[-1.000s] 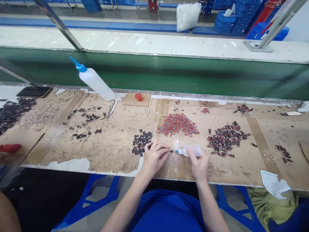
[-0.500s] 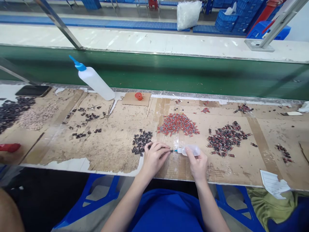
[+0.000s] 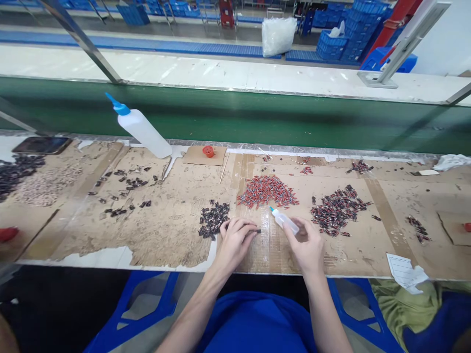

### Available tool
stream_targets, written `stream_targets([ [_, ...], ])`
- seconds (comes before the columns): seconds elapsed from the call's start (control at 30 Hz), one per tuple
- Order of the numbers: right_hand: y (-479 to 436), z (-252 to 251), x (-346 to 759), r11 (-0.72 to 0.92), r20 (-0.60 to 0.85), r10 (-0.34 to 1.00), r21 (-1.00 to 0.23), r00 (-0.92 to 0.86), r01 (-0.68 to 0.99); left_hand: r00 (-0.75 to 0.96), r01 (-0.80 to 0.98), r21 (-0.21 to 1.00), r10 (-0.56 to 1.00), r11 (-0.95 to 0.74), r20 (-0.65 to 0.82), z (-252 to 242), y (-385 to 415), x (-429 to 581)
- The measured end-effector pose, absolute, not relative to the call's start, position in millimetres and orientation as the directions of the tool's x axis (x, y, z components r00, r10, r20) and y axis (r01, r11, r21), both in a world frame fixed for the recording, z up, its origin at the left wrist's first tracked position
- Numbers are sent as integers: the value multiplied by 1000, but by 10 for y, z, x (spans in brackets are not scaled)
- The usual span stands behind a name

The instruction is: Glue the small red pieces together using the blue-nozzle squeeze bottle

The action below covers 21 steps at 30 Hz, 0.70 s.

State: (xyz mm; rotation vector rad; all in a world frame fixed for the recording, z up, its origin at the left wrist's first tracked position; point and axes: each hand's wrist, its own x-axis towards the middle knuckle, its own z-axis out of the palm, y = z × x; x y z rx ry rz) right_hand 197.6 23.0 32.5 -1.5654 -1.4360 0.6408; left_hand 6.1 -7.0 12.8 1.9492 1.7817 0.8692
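My left hand (image 3: 238, 236) pinches a small black part (image 3: 258, 231) between its fingertips, just right of a pile of black parts (image 3: 213, 219). In my right hand (image 3: 306, 240) is a small clear squeeze bottle (image 3: 285, 220) with a blue-green tip, tilted up and to the left. That tip is apart from the black part and points toward a heap of small red parts (image 3: 268, 191). Right of the bottle lies a heap of black-and-red pieces (image 3: 340, 210).
A large white bottle (image 3: 145, 132) with a blue nozzle leans at the back left. Near it, a red cap (image 3: 208, 151) sits on cardboard. A phone (image 3: 42, 144) lies far left. Paper (image 3: 406, 272) overhangs the front edge. A green belt (image 3: 235, 115) runs behind.
My right hand has drawn the bottle's tip away from the black part and turned it upward. My left hand stays on the part. The whole view has shifted slightly.
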Motion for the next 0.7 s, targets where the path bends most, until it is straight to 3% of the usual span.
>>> stream_targets([
  [0.1,395,404,2083,216,373,923,-710,97,670,-11,735,664,976,-139,216,119,-104,53],
  [0.17,556,441,2138,282,388,922,-639,-17,716,-35,712,689,974,-134,225,128,-132,36],
  [0.33,921,423,2146,412,210,911,-409,-356,814,-96,646,747,954,-158,285,190,-175,-3],
  [0.47,975,377,2076,425,117,905,-230,-409,876,-149,613,772,936,-166,319,228,-173,-11],
  [0.7,911,486,2026,451,51,892,-100,-448,887,-159,556,801,917,-223,365,315,-151,1],
])
